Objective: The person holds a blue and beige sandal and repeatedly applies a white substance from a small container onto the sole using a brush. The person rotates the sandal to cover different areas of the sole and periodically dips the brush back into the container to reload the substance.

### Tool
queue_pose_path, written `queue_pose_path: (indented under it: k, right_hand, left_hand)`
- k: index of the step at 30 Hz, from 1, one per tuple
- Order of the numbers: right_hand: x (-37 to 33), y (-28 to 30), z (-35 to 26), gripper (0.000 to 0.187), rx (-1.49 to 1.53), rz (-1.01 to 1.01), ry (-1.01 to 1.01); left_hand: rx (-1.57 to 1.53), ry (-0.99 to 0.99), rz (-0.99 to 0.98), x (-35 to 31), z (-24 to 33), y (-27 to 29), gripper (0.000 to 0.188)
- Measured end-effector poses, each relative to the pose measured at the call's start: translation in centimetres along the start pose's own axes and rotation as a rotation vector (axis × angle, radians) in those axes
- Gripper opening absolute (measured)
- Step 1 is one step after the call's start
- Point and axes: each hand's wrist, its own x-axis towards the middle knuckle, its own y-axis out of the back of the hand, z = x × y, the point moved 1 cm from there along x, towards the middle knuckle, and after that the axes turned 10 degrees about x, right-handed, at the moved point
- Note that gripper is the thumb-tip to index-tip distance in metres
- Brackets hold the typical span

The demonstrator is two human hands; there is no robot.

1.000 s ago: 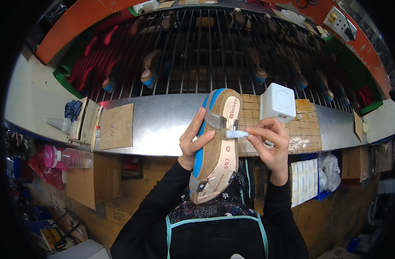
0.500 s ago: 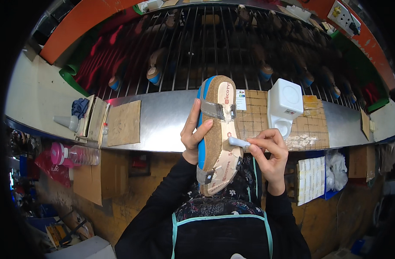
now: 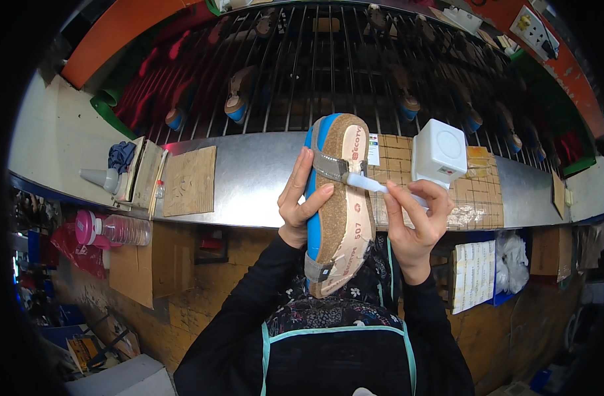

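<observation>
Upright in front of me, my left hand (image 3: 300,198) grips a shoe being made, its cork footbed (image 3: 328,204) and pale printed insole board (image 3: 356,228) facing right. Blue material shows along the left side, where my fingers wrap round. Grey straps (image 3: 329,165) fold over onto the underside near the top and near the bottom. Between the fingertips of my right hand (image 3: 417,211) is a pale brush with a thick whitish head (image 3: 365,183). That head touches the underside beside the upper strap end.
A white dispenser (image 3: 440,148) stands on cardboard (image 3: 473,204) on the metal bench (image 3: 249,165). Beyond it, several shoes lie on a rack of metal rods (image 3: 302,72). At left are a cardboard piece (image 3: 190,185), a grey cone (image 3: 98,178) and a pink-lidded bottle (image 3: 120,231).
My right hand has moved the brush upward along the underside, from the middle of the shoe to the upper strap. The left hand keeps its grip on the shoe.
</observation>
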Motion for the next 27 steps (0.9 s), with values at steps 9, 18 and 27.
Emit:
queue_pose_path:
  k: [9, 18, 27]
  right_hand:
    - [-2.2, 0.4, 0.8, 0.022, 0.35, -0.134, -0.333]
    - [-3.8, 0.6, -0.2, 0.022, 0.364, -0.065, -0.35]
    - [-4.9, 0.3, -0.9, 0.024, 0.319, 0.037, -0.254]
  left_hand:
    - [-0.005, 0.043, 0.003, 0.1, -0.4, -0.1, 0.041]
    - [-0.033, -0.007, 0.007, 1.1, -0.8, -1.1, 0.045]
    - [0.096, 0.072, 0.02, 2.2, -0.4, -1.8, 0.042]
